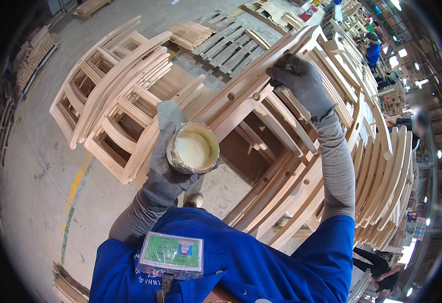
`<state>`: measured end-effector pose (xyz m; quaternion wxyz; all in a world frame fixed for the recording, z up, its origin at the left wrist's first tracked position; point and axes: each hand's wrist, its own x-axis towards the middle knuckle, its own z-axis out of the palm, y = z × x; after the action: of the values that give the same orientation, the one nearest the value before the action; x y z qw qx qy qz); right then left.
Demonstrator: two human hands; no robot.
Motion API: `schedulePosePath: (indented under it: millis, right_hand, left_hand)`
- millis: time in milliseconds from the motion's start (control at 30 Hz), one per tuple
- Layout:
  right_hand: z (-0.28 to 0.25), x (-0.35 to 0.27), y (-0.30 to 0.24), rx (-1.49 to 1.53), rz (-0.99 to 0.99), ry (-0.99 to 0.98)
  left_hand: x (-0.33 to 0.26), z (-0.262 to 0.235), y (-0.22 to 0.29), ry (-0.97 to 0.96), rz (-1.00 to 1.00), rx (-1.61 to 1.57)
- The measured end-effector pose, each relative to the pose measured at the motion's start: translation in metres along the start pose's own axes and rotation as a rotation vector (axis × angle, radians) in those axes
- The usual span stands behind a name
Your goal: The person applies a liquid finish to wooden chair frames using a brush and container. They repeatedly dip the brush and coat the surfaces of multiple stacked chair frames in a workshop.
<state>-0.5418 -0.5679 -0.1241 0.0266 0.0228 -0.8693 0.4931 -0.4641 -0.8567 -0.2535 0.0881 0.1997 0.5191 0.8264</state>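
My left hand (163, 169), in a grey glove, is wrapped round a small open can (214, 137) with a stained rim. Pale cream paste or liquid (193, 150) fills part of it. A flat grey blade-like piece (169, 113) sticks up beside the can; its lower end is hidden. My right hand (299, 83), also gloved, is closed with curled fingers over the upper part of a light wooden frame (226, 118). What it holds, if anything, is hidden. Round holes show in the frame's rail, just left of my right hand.
More curved wooden frames (125, 76) are stacked on the floor to the left. Slatted pallets (231, 48) lie at the far side, with a pile of boards (190, 34) beside them. Curved wooden parts (382, 187) stand in a row at right. Other people work at the right edge.
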Motion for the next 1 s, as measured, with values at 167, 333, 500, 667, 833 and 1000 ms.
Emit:
schedulePosePath:
  millis: [167, 333, 500, 667, 833, 1000]
  right_hand:
    - [-0.001, 0.008, 0.008, -0.166, -0.206, -0.17]
    - [0.004, 0.008, 0.011, -0.227, -0.267, -0.168]
    - [0.001, 0.005, 0.005, -0.271, -0.254, -0.113]
    - [0.004, 0.006, 0.006, -0.144, -0.205, -0.111]
    - [0.006, 0.0, -0.013, -0.288, -0.117, -0.099]
    - [0.003, -0.003, -0.002, -0.086, 0.034, 0.028]
  left_hand:
    - [0.003, 0.0, 0.01, 0.082, -0.215, -0.551]
    - [0.004, -0.006, -0.001, 0.045, -0.111, -0.123]
    - [0.004, -0.003, 0.006, 0.081, -0.132, -0.27]
    - [0.003, -0.009, -0.007, 0.0, 0.103, 0.095]
    - [0.003, -0.013, -0.005, -0.028, 0.074, 0.135]
    - [0.007, -0.012, 0.001, -0.154, 0.138, -0.01]
